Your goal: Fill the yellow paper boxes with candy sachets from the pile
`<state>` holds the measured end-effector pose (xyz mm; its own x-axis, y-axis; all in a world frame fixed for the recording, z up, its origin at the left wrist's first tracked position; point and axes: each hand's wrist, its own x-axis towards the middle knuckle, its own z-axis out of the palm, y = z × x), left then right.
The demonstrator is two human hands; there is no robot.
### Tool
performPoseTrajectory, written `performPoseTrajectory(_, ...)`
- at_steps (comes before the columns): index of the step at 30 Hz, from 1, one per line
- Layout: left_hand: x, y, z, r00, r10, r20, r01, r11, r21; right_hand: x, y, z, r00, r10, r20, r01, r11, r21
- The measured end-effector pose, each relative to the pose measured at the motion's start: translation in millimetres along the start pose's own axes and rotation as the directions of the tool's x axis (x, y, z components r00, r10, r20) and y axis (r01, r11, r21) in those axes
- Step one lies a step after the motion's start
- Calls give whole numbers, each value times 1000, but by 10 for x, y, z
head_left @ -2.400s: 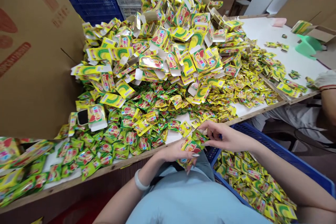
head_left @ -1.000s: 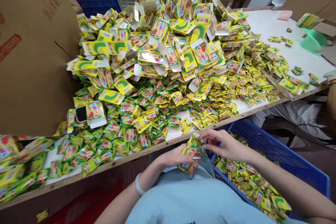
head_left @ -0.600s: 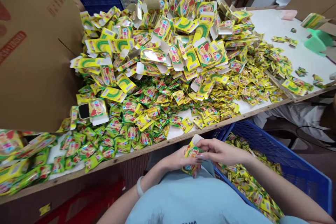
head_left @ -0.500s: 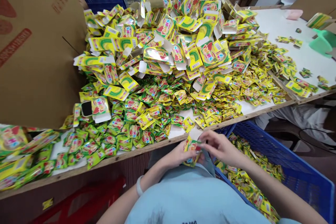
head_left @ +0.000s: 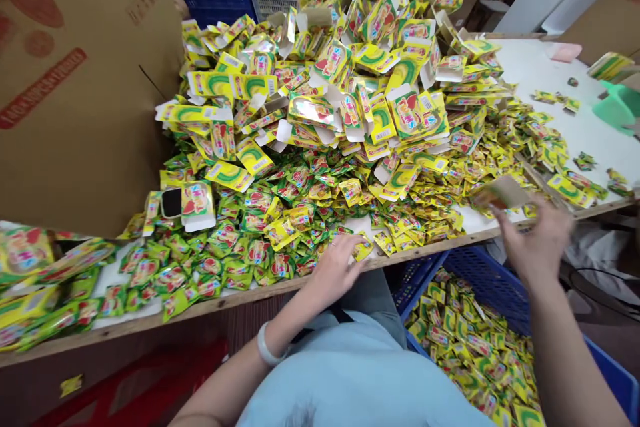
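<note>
My left hand (head_left: 337, 265) reaches over the table's front edge, its fingers and thumb apart beside a small yellow candy packet (head_left: 363, 248). Green packets (head_left: 280, 264) lie just to its left. My right hand (head_left: 540, 240), smeared by motion, is raised over the right part of the edge. It grips a small carton (head_left: 509, 191) whose plain brown side faces me. Behind the packets rises a large heap of yellow-green printed cartons (head_left: 330, 110), many with flaps open.
A big brown cardboard box (head_left: 95, 113) stands at the left. Below the table at right sits a blue crate (head_left: 493, 280) holding many yellow cartons (head_left: 470, 340). A green scoop (head_left: 615, 107) lies on the white tabletop (head_left: 540, 57). A red stool (head_left: 135, 387) is on the floor.
My hands have parted from the carton they both held near my lap. The right has swung up and right with a carton; the left has moved forward onto the table edge.
</note>
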<state>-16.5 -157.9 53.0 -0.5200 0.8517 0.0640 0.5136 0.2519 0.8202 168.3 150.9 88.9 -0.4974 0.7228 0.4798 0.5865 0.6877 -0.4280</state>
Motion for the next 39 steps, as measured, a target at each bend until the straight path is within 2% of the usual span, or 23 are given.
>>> performPoseTrajectory(2, 67, -94, -89, 991, 45, -127, -3, 948, 317, 265, -34, 1, 964, -189, -185, 159, 973, -167)
performPoseTrajectory(3, 90, -140, -115, 985, 50, -162, 24, 905, 424, 304, -162, 75, 938, -307, -160, 281, 945, -164)
performPoseTrajectory(4, 102, -181, -129, 982, 46, -185, 53, 866, 497, 286, -347, 198, 897, -432, -97, 422, 900, -110)
performPoseTrajectory(5, 103, -211, -137, 980, 42, -196, 72, 839, 539, 226, -565, 361, 837, -547, 23, 547, 836, -38)
performPoseTrajectory(6, 93, -231, -141, 979, 41, -202, 80, 825, 559, 143, -793, 549, 757, -639, 137, 644, 765, 12)
performPoseTrajectory(7, 72, -240, -146, 978, 44, -206, 82, 821, 565, 57, -1009, 746, 689, -688, 227, 699, 714, 42)
performPoseTrajectory(8, 44, -241, -154, 976, 46, -213, 84, 823, 562, -15, -1195, 935, 646, -707, 287, 725, 686, 60)
performPoseTrajectory(9, 13, -237, -166, 975, 46, -219, 85, 827, 556, -62, -1341, 1101, 631, -704, 327, 728, 683, 64)
performPoseTrajectory(12, -61, -224, -196, 975, 46, -216, 84, 827, 556, -53, -1519, 1377, 647, -670, 363, 697, 713, 74)
performPoseTrajectory(15, -22, -249, -166, 983, 44, -179, 75, 792, 606, 23, -1441, 1316, 653, -674, 347, 651, 733, 199)
performPoseTrajectory(16, 18, -267, -141, 986, 29, -162, 80, 778, 623, 26, -1396, 1250, 680, -652, 336, 594, 758, 268)
performPoseTrajectory(17, 66, -285, -112, 990, 5, -143, 88, 769, 634, 10, -1351, 1176, 736, -594, 325, 484, 798, 360)
performPoseTrajectory(19, 164, -322, -58, 994, -41, -105, 98, 771, 629, -71, -1276, 1035, 869, -374, 325, 151, 825, 544)
performPoseTrajectory(20, 204, -337, -39, 995, -48, -92, 94, 787, 610, -129, -1249, 980, 906, -251, 341, -10, 792, 610)
performPoseTrajectory(21, 234, -349, -28, 995, -40, -87, 83, 816, 572, -191, -1229, 939, 919, -151, 363, -136, 744, 654)
performPoseTrajectory(24, 264, -367, -26, 992, -30, -125, 64, 959, 276, -359, -1218, 894, 901, -31, 433, -315, 641, 700)
performPoseTrajectory(26, 253, -354, -27, 978, -149, -146, 143, 988, -50, -447, -1253, 906, 875, -1, 484, -398, 568, 721)
performPoseTrajectory(29, 236, -295, 0, 937, -327, -118, 239, 853, -464, -581, -1370, 938, 845, 19, 535, -480, 468, 742)
performPoseTrajectory(31, 233, -249, 21, 929, -341, -144, 178, 752, -635, -675, -1466, 945, 832, 7, 555, -504, 428, 750)
performPoseTrajectory(33, 224, -216, 25, 933, -326, -153, 116, 675, -729, -743, -1539, 924, 821, -36, 570, -504, 422, 754)
performPoseTrajectory(35, 193, -201, 8, 941, -318, -114, 124, 639, -759, -754, -1571, 869, 810, -104, 577, -482, 442, 756)
performPoseTrajectory(37, 146, -193, -19, 945, -312, -98, 137, 650, -748, -709, -1570, 794, 801, -224, 556, -380, 527, 760)
performPoseTrajectory(39, 93, -172, -40, 946, -295, -136, 109, 682, -723, -641, -1563, 728, 779, -348, 521, -214, 634, 743)
